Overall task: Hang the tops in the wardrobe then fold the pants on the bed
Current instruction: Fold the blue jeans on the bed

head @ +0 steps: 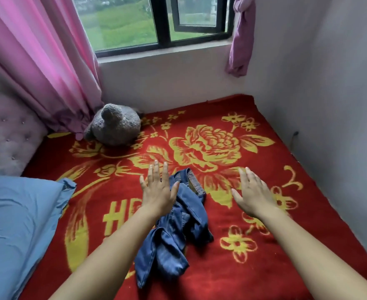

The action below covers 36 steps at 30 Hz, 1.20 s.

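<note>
A grey plush toy [113, 126] sits far left by the pink curtain [37, 61], and a blue pillow [20, 224] fills the near-left corner beside a tufted headboard [7, 135]. Crumpled blue jeans [178, 234] lie mid-bed on the red flowered blanket [264, 256]. The left hand [158, 191], fingers straight and spread, is over their far-left edge. The right hand [254, 193], equally flat and holding nothing, is apart to their right. A window [161, 22] spans the far side. A white wall [329, 83] bounds the bed's right edge, with bare blanket between it and the jeans.

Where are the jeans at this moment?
In the head view, the crumpled blue jeans lie low and centre on the red flowered blanket, between the left hand and right hand, waistband end nearest the left.
</note>
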Each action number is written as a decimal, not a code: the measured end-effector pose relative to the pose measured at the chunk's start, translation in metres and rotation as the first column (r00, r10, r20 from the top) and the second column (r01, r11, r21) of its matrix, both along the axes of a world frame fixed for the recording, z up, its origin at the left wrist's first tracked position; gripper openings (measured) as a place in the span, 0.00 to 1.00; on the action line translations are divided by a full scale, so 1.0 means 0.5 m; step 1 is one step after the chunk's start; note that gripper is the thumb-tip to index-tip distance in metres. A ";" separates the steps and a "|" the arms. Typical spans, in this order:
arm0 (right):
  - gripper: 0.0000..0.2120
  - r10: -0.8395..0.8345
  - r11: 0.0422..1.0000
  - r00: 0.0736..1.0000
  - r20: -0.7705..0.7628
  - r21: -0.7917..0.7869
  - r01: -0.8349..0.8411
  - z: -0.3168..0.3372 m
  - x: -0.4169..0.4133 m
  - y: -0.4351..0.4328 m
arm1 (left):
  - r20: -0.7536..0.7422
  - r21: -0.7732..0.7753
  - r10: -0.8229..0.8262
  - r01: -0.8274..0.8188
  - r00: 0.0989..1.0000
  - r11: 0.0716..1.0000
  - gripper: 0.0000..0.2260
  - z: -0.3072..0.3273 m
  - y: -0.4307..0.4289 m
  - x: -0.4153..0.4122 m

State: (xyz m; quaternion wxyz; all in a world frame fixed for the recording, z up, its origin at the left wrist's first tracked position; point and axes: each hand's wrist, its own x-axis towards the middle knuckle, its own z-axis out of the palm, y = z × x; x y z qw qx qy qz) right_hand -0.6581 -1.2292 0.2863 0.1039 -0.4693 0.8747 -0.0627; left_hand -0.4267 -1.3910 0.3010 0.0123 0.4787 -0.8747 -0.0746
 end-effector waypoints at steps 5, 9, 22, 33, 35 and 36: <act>0.34 0.038 0.992 0.996 0.086 0.113 -0.047 -0.127 -0.128 -0.099 | 0.037 0.080 0.098 -0.100 0.995 0.992 0.32 -0.115 -0.034 -0.106; 0.34 -0.010 0.985 0.976 0.218 0.172 -0.028 -0.293 -0.141 -0.134 | 0.101 0.170 0.139 -0.155 0.985 0.973 0.31 -0.266 -0.051 -0.145; 0.37 -0.386 0.882 0.673 0.632 0.039 0.469 -0.786 -0.046 -0.343 | 0.365 0.350 -0.082 -0.055 0.928 0.935 0.27 -0.832 -0.112 -0.079; 0.16 -0.412 0.893 0.705 0.577 0.102 0.438 -0.821 -0.047 -0.359 | -0.078 0.015 -0.142 0.144 0.987 0.989 0.12 -0.845 -0.132 -0.045; 0.16 -0.491 0.843 0.659 0.569 0.121 0.524 -0.800 -0.037 -0.296 | -0.226 -0.008 -0.121 0.122 0.967 0.992 0.13 -0.792 -0.130 -0.049; 0.15 -0.531 0.810 0.626 0.571 0.125 0.573 -0.787 -0.026 -0.264 | -0.286 -0.006 -0.097 0.099 0.953 0.995 0.12 -0.764 -0.124 -0.053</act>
